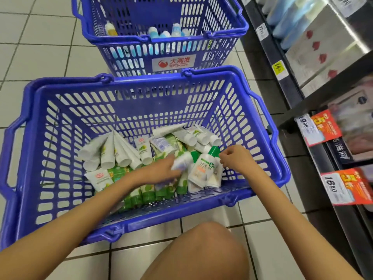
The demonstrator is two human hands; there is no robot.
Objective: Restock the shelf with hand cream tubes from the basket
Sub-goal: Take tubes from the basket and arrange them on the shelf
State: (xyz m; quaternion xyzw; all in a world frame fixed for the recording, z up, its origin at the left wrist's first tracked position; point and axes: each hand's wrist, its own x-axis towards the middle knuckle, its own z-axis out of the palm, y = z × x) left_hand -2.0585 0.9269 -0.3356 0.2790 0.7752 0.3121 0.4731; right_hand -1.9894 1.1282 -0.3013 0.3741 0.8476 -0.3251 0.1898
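A large blue basket (60, 91) on the tiled floor holds several white and green hand cream tubes (121, 152). Both my hands are inside it. My left hand (161, 168) is blurred and closes around a white tube with a green cap (184, 159). My right hand (236, 158) pinches the green cap end of a white tube with an orange patch (202, 168), which stands tilted with another tube against the basket's right wall. The shelf (298, 91) runs along the right.
A second blue basket (232, 31) with blue and white tubes stands just behind the first. Dark shelf edges on the right carry price tags (331, 186) and boxed goods. My bare knee (201, 249) is low in front of the basket.
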